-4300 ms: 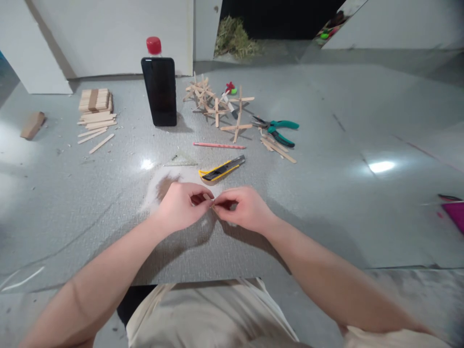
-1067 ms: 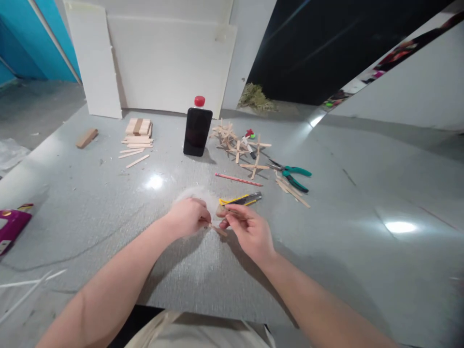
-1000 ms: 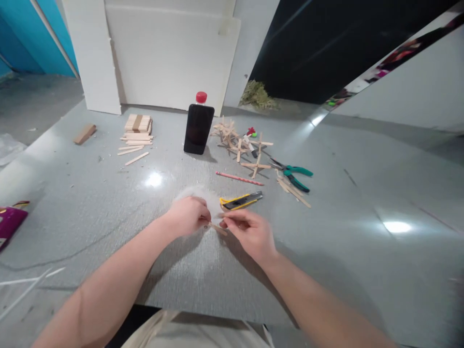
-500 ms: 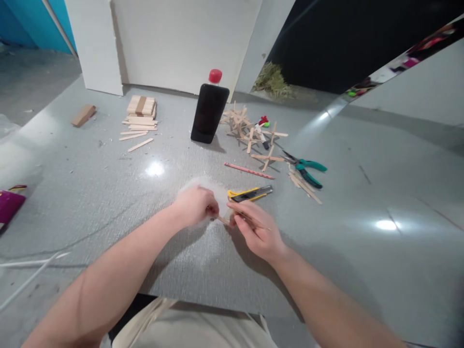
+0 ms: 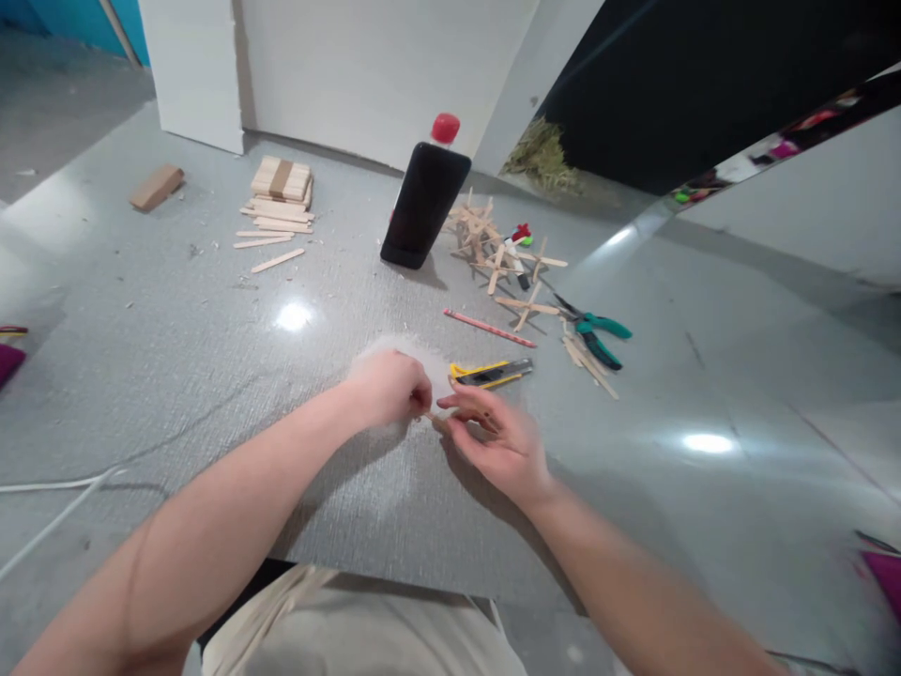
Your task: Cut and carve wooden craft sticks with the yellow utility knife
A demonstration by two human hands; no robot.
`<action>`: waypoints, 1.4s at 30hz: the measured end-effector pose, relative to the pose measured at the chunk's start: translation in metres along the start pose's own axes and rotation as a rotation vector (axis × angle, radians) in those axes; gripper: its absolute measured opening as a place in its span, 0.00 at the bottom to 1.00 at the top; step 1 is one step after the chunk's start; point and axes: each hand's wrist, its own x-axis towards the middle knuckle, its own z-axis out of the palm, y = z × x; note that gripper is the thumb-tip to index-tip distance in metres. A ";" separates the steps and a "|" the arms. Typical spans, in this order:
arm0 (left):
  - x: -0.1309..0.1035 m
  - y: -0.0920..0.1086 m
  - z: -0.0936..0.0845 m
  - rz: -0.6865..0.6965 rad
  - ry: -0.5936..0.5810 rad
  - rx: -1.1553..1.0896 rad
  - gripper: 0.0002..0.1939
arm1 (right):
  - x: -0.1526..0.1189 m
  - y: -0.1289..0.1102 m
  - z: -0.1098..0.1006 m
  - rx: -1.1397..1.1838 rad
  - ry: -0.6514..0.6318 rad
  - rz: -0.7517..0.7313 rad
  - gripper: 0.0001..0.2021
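My left hand (image 5: 395, 387) is closed, its fingertips pinching a small wooden craft stick (image 5: 437, 422) low over the table. Facing it, my right hand (image 5: 501, 441) has its thumb against the other end of that stick, with the index finger raised apart. Part of the grip is hidden behind the fingers. A yellow and black utility knife (image 5: 491, 374) lies just beyond my right hand. Farther off is a red patterned pencil (image 5: 489, 328). A whitish patch (image 5: 440, 371) shows on the table around my left hand.
A black phone (image 5: 426, 207) leans on a red-capped bottle (image 5: 446, 129). Crossed-stick pieces (image 5: 529, 306) lie right of it, near teal-handled pliers (image 5: 603, 327) and loose sticks (image 5: 595, 368). A bundle of craft sticks (image 5: 282, 180) and a brown block (image 5: 157, 188) are at back left.
The stick piece that lay across my right fingers no longer shows there, and those fingers have spread. My left hand keeps its pinch. The camera view has shifted slightly.
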 end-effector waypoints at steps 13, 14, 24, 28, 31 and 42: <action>0.003 0.005 -0.005 -0.039 -0.133 0.056 0.10 | 0.013 -0.013 -0.008 -0.158 -0.054 -0.204 0.10; 0.003 0.005 -0.004 -0.040 -0.117 0.052 0.07 | 0.013 -0.013 -0.008 -0.165 -0.055 -0.209 0.10; 0.004 0.002 0.001 -0.032 0.000 0.033 0.09 | 0.003 -0.011 -0.010 -0.240 -0.157 -0.322 0.18; 0.005 0.001 0.000 -0.005 0.004 0.022 0.09 | 0.004 -0.012 -0.012 -0.276 -0.190 -0.375 0.17; 0.005 0.001 -0.001 0.007 0.006 0.020 0.09 | 0.006 -0.012 -0.014 -0.289 -0.211 -0.399 0.16; 0.005 0.003 -0.003 0.024 0.002 0.017 0.11 | 0.003 -0.008 -0.013 -0.279 -0.223 -0.347 0.16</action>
